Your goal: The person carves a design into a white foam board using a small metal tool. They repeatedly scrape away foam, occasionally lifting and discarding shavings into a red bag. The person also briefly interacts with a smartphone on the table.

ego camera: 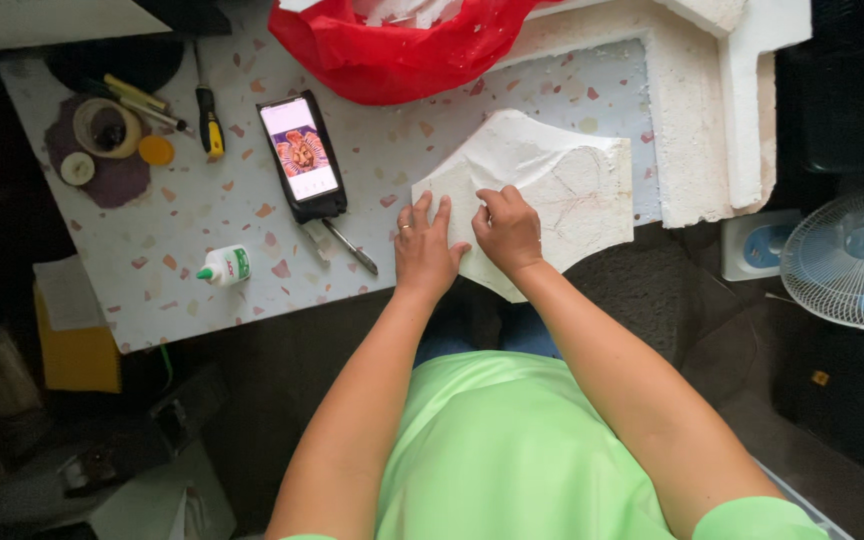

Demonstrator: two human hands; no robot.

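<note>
1. A speckled table [202,215] filled the far left of the view, with a large white foam frame [697,150] lying across its far right corner.
2. A red plastic bag [392,45] sat at the far edge of the table, just left of the frame.
3. A white foam slab [562,190], curved along its near edge, lay at the near right edge of the table and hung partly past it, with faint lines drawn on its right half.
4. The left hand [424,250] lay flat on the slab's left corner, fingers spread and pressing down.
5. The right hand [508,228] rested on the slab just beside the left one, fingers curled together with the tips on the surface; whether they pinched anything could not be told.
6. A phone [300,155] with a lit screen lay left of the slab, a pen [350,246] near it.
7. A small glue bottle [225,266] lay farther left, and a yellow-handled screwdriver [208,112] lay beyond it.
</note>
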